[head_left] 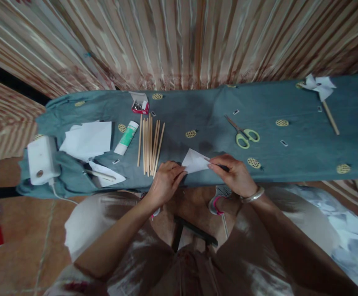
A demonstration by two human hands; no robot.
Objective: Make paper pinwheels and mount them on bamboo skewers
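Both of my hands pinch a small folded piece of white paper (pixel 195 161) at the front edge of the cloth-covered table. My left hand (pixel 168 181) grips its left corner between thumb and fingers. On the opposite corner, my right hand (pixel 233 174) is closed, with a bracelet around the wrist. The paper looks roughly triangular, its top point facing away from me. Just left of it lie several wooden sticks (pixel 148 144) in a loose row. Scissors with green handles (pixel 243 135) rest beyond my right hand, their blades pointing up and left.
A white and green glue stick (pixel 127 138) lies left of the sticks, near an open red box (pixel 140 106) of small metal pieces. Further left are white paper sheets (pixel 89 139), a pen (pixel 101 175) and a white device (pixel 43 160) with a cable. A paper pinwheel (pixel 321 87) lies far right.
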